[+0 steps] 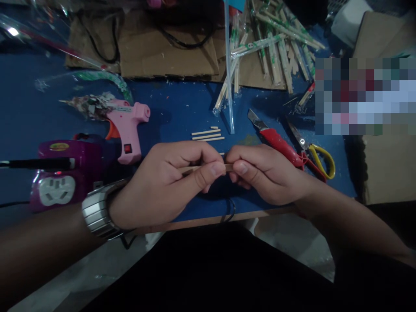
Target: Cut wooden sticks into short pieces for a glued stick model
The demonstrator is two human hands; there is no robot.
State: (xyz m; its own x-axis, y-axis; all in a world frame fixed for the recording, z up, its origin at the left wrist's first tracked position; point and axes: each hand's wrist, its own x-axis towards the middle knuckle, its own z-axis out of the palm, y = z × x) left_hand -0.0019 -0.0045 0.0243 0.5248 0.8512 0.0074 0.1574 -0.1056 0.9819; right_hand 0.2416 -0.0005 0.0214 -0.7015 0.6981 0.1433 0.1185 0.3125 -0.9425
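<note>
My left hand [169, 182] and my right hand [263, 173] meet over the near edge of the blue table [182, 108]. Both are closed in a pinch on one thin wooden stick [227, 167], which runs sideways between the thumbs and forefingers. Most of the stick is hidden inside the fingers. A metal watch [97, 212] sits on my left wrist. Just beyond the hands lie three short cut stick pieces [208, 134] on the table.
A pink glue gun [130, 130] and a purple power strip [65, 173] are at the left. A red utility knife [276, 141] and yellow-handled scissors [315, 156] lie at the right. Wrapped chopsticks [273, 47] are piled on cardboard [169, 52] at the back.
</note>
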